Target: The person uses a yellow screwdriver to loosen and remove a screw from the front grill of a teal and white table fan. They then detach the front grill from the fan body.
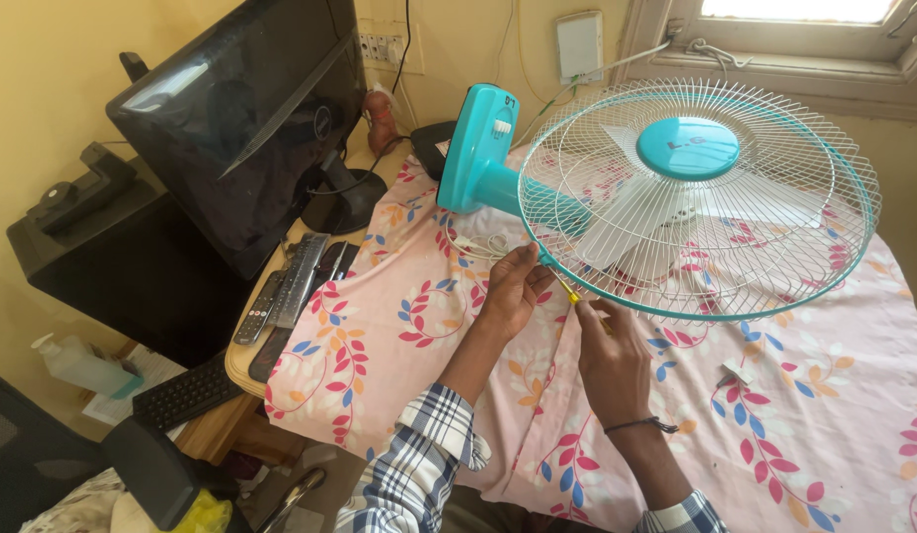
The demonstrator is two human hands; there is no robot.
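Teal table fan [676, 188] laid on the floral-clothed surface [399, 316]. Grille rim pinched by left hand [515, 288], fingers closed. Yellow-handled screwdriver [574, 296] gripped in closed right hand [611, 360], tip at rim. Judged: rim fastener being worked; steady tip alignment is called for next.

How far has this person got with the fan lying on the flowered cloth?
Early, it seems. The teal table fan with white wire grille lies flat on the pink flowered cloth, grille still closed over the blades. The left hand steadies the teal rim; the right hand works a yellow-handled screwdriver there. Opening the grille looks undone.
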